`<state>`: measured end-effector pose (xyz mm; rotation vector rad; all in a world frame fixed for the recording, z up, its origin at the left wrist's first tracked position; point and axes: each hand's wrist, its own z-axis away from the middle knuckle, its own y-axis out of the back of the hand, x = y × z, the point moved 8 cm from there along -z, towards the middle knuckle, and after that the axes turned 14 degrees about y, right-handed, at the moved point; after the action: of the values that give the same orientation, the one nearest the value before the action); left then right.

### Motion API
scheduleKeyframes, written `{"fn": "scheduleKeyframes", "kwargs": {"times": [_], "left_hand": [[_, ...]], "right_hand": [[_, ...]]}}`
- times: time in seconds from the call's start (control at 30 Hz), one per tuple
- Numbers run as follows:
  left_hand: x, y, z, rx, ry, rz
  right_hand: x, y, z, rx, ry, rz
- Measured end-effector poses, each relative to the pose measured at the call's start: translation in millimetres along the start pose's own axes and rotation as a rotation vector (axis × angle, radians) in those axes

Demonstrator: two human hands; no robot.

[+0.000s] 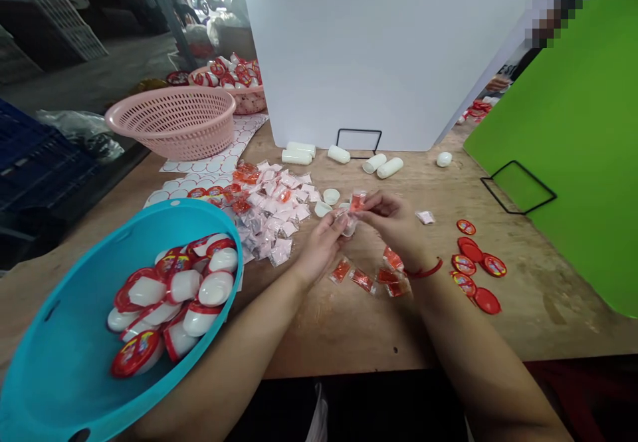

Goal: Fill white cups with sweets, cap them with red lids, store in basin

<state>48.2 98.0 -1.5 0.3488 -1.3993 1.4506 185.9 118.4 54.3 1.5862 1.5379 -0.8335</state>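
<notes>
My left hand point(321, 242) is closed around a small white plastic cup point(349, 228). Pinched in the fingers of my right hand point(391, 221) is a small clear packet with red contents point(357, 201), held just above the cup. Two more white cups point(331, 196) stand right behind my left hand. Several red packets point(362, 280) lie on the wood below my hands. To the left spreads a heap of pale pink sachets point(272, 206). Round red lids point(464, 264) with printed tops are scattered right of my right wrist.
A blue basin point(54, 369) with closed red-lidded cups point(172, 289) stands at the left. Behind it are a pink basket point(169, 119) and a fuller one. White point(359, 56) and green point(573, 143) boards on wire stands point(521, 189) border the table; stacked cups point(339, 154) lie before the white board.
</notes>
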Motion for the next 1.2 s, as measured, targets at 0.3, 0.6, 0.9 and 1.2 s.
{"fn": "scheduleKeyframes", "kwargs": {"times": [0.3, 0.6, 0.9, 1.2], "left_hand": [[-2, 9.9, -3, 0.083, -0.001, -0.041], [-4, 17.4, -3, 0.18, 0.058, -0.073], [-11, 5.9, 2, 0.161, 0.073, -0.167], [-8, 9.4, 7, 0.168, 0.035, -0.211]], "right_hand": [[-23, -26, 18, -0.211, 0.318, 0.498], [-44, 19, 32, -0.427, 0.042, 0.67], [-9, 205, 167, -0.65, -0.493, 1.412], [38, 181, 121, -0.692, -0.338, 1.257]]}}
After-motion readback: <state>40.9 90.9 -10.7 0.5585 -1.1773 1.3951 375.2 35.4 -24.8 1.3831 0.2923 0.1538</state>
